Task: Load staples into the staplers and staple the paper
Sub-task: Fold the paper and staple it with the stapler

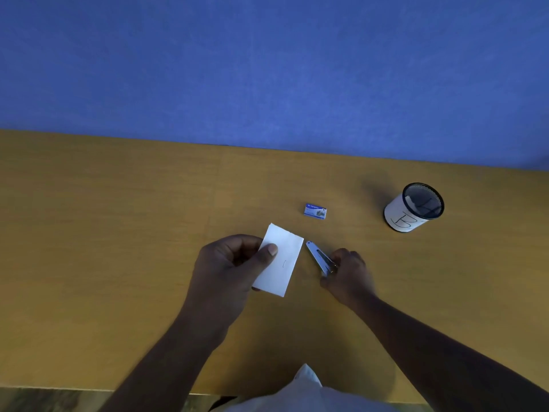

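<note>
Left hand (228, 269) pinches the folded paper (279, 260), stapled face up for checking, while right hand (346, 275), at three o'clock, grips the stapler (319, 257) clear.

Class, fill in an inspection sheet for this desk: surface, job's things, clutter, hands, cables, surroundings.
Surface: wooden desk, bare wood around the work.
Job's things: folded white paper with one staple visible; metal stapler; small blue staple box lying beyond them.
Clutter: black mesh cup with a white label, far right.
Hands: left hand holds the paper, thumb on top; right hand grips the stapler's rear.
Cables: nothing seen.
Surroundings: blue wall behind the desk.
</note>
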The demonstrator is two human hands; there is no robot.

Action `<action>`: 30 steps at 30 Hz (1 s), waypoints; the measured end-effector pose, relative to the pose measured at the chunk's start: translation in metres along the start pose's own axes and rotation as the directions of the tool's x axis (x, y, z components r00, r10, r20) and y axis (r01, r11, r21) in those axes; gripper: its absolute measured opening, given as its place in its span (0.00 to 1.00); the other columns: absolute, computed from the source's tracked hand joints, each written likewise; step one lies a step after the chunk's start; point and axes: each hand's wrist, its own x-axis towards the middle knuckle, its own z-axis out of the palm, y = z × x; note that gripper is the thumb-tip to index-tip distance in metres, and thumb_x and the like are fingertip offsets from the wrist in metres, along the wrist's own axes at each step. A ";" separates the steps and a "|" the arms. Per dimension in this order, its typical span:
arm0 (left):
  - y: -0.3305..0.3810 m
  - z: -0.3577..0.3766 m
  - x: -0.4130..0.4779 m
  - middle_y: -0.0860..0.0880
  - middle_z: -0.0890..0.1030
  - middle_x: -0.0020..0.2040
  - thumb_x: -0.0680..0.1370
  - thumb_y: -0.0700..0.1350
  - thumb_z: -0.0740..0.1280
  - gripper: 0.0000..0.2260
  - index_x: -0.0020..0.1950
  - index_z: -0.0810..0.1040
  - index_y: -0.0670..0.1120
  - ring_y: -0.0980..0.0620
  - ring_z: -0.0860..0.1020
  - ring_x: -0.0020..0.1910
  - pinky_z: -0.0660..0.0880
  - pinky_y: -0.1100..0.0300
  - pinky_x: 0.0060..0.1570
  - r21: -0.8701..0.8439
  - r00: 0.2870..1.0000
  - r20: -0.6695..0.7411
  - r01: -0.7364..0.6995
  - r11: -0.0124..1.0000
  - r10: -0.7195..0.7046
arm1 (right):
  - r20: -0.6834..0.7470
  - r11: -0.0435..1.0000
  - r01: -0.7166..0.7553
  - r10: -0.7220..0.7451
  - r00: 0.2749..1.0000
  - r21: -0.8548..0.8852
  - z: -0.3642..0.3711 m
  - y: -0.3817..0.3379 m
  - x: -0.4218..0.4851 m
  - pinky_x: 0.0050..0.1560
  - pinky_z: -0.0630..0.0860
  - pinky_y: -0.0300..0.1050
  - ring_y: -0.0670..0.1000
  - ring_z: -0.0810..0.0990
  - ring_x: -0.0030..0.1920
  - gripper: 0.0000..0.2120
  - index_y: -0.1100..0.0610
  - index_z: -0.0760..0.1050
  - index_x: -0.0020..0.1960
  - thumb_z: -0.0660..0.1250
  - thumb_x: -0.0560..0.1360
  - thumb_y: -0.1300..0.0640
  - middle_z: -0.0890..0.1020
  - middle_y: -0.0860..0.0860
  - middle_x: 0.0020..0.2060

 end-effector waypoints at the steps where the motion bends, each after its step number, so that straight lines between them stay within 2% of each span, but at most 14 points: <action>1: 0.000 -0.001 0.000 0.46 0.86 0.41 0.76 0.44 0.73 0.03 0.43 0.86 0.48 0.57 0.81 0.37 0.74 0.67 0.31 0.005 1.000 -0.004 0.000 1.000 0.000 | -0.002 1.000 -0.003 0.003 1.000 -0.017 0.000 -0.001 0.000 0.45 0.77 0.46 0.53 0.79 0.49 0.27 0.52 0.75 0.60 0.77 0.63 0.49 0.78 0.50 0.51; 5: 0.000 -0.002 -0.002 0.42 0.85 0.41 0.75 0.45 0.73 0.03 0.43 0.86 0.48 0.55 0.79 0.37 0.73 0.66 0.32 0.026 1.000 -0.026 0.006 1.000 -0.006 | 0.014 1.000 -0.019 0.019 1.000 -0.008 -0.002 -0.005 -0.001 0.38 0.75 0.45 0.50 0.79 0.46 0.34 0.50 0.72 0.56 0.78 0.58 0.35 0.80 0.46 0.46; 9: 0.001 0.000 -0.005 0.47 0.86 0.39 0.75 0.45 0.73 0.03 0.43 0.86 0.49 0.56 0.81 0.36 0.74 0.68 0.31 0.040 0.999 -0.038 -0.002 0.999 0.004 | -0.024 0.996 -0.059 0.061 0.998 0.067 -0.009 -0.007 -0.008 0.41 0.76 0.46 0.50 0.78 0.49 0.41 0.52 0.70 0.59 0.77 0.56 0.31 0.77 0.47 0.49; 11: 0.002 0.001 -0.007 0.48 0.86 0.41 0.75 0.43 0.74 0.03 0.44 0.87 0.51 0.54 0.82 0.38 0.76 0.67 0.34 0.055 1.000 -0.024 -0.013 0.998 0.015 | -0.072 0.981 -0.091 0.105 0.992 0.174 -0.016 -0.011 -0.016 0.40 0.74 0.45 0.50 0.78 0.47 0.36 0.53 0.71 0.58 0.76 0.61 0.32 0.77 0.46 0.48; 15: 0.007 0.004 -0.011 0.50 0.86 0.39 0.73 0.40 0.76 0.07 0.46 0.87 0.51 0.59 0.81 0.36 0.75 0.68 0.35 0.090 0.990 0.028 -0.144 0.986 0.142 | 0.004 0.846 -0.179 0.205 0.979 0.503 -0.050 -0.034 -0.041 0.33 0.75 0.45 0.48 0.80 0.35 0.12 0.53 0.80 0.47 0.73 0.72 0.45 0.82 0.46 0.35; 16: 0.009 0.004 -0.013 0.52 0.85 0.38 0.73 0.40 0.76 0.07 0.45 0.86 0.51 0.61 0.80 0.36 0.74 0.70 0.35 0.183 0.971 0.016 -0.238 0.954 0.240 | 0.071 0.775 -0.206 0.205 0.976 0.598 -0.061 -0.041 -0.050 0.31 0.74 0.45 0.48 0.79 0.33 0.10 0.53 0.82 0.44 0.72 0.74 0.47 0.83 0.47 0.33; 17: 0.010 0.005 -0.014 0.55 0.83 0.38 0.73 0.40 0.75 0.07 0.45 0.86 0.52 0.61 0.80 0.37 0.72 0.72 0.37 0.312 0.929 0.013 -0.355 0.881 0.369 | 0.166 0.682 -0.249 0.187 0.968 0.688 -0.073 -0.050 -0.060 0.30 0.73 0.45 0.47 0.79 0.31 0.12 0.54 0.83 0.42 0.70 0.75 0.46 0.84 0.48 0.33; 19: 0.013 0.007 -0.015 0.58 0.79 0.42 0.75 0.41 0.72 0.05 0.47 0.86 0.50 0.63 0.78 0.42 0.70 0.74 0.43 0.529 0.782 0.083 -0.560 0.638 0.618 | 0.372 0.500 -0.360 0.080 0.925 0.788 -0.096 -0.066 -0.080 0.30 0.73 0.43 0.48 0.81 0.32 0.20 0.55 0.85 0.43 0.66 0.76 0.39 0.87 0.51 0.39; 20: 0.013 0.007 -0.016 0.57 0.78 0.44 0.75 0.41 0.70 0.06 0.48 0.86 0.47 0.63 0.77 0.45 0.69 0.72 0.46 0.579 0.696 0.144 -0.635 0.511 0.703 | 0.448 0.450 -0.400 0.000 0.894 0.798 -0.107 -0.074 -0.088 0.31 0.74 0.43 0.49 0.83 0.34 0.24 0.55 0.86 0.46 0.64 0.75 0.35 0.87 0.53 0.42; 23: 0.010 0.008 -0.019 0.51 0.82 0.45 0.77 0.37 0.69 0.07 0.47 0.87 0.45 0.52 0.78 0.46 0.69 0.62 0.53 0.585 0.465 0.329 -0.784 0.209 0.822 | 0.504 0.463 -0.376 -0.189 0.843 0.802 -0.132 -0.092 -0.107 0.32 0.76 0.41 0.51 0.83 0.39 0.28 0.57 0.85 0.51 0.65 0.71 0.33 0.86 0.55 0.44; 25: 0.013 0.011 -0.020 0.50 0.83 0.43 0.79 0.40 0.68 0.08 0.47 0.87 0.46 0.50 0.79 0.46 0.70 0.59 0.53 0.589 0.361 0.408 -0.806 0.059 0.839 | 0.428 0.484 -0.264 -0.265 0.864 0.834 -0.141 -0.100 -0.116 0.33 0.76 0.40 0.49 0.81 0.38 0.20 0.58 0.85 0.49 0.70 0.73 0.41 0.84 0.55 0.40; 27: 0.018 0.013 -0.022 0.52 0.81 0.49 0.79 0.45 0.71 0.05 0.53 0.85 0.49 0.50 0.79 0.51 0.70 0.57 0.54 0.571 0.313 0.466 -0.821 -0.011 0.827 | 0.330 0.461 -0.163 -0.309 0.892 0.872 -0.147 -0.105 -0.122 0.32 0.74 0.38 0.46 0.78 0.33 0.11 0.59 0.85 0.45 0.76 0.69 0.51 0.82 0.53 0.35; 29: 0.025 0.014 -0.026 0.54 0.76 0.59 0.73 0.57 0.75 0.22 0.64 0.76 0.51 0.52 0.75 0.61 0.70 0.56 0.59 0.567 0.327 0.473 -0.824 0.001 0.818 | 0.249 0.431 -0.086 -0.339 0.907 0.898 -0.152 -0.106 -0.126 0.30 0.72 0.37 0.45 0.76 0.30 0.08 0.58 0.84 0.41 0.76 0.67 0.54 0.81 0.52 0.31; 30: 0.029 0.014 -0.029 0.56 0.74 0.62 0.70 0.63 0.74 0.30 0.67 0.73 0.52 0.54 0.73 0.65 0.69 0.57 0.62 0.553 0.383 0.432 -0.827 0.095 0.816 | 0.219 0.428 -0.053 -0.348 0.912 0.902 -0.155 -0.107 -0.128 0.29 0.72 0.36 0.45 0.75 0.29 0.07 0.58 0.84 0.40 0.76 0.67 0.54 0.80 0.51 0.30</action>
